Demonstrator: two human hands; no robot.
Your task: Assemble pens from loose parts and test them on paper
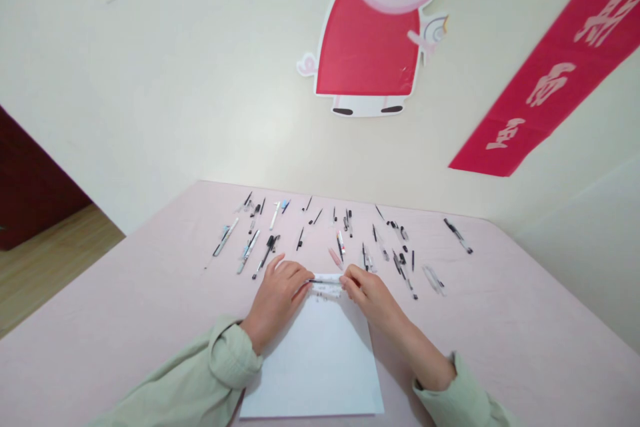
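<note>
Hands angled inward | slim pen pinched between them | over paper

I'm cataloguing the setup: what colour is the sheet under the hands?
The sheet is white, as the head view shows best.

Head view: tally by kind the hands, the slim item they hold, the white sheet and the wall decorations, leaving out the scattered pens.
Left hand and right hand: 2
Slim item: 1
White sheet: 1
Wall decorations, pink-and-red cutout and red banner: 2
Total: 6
</note>
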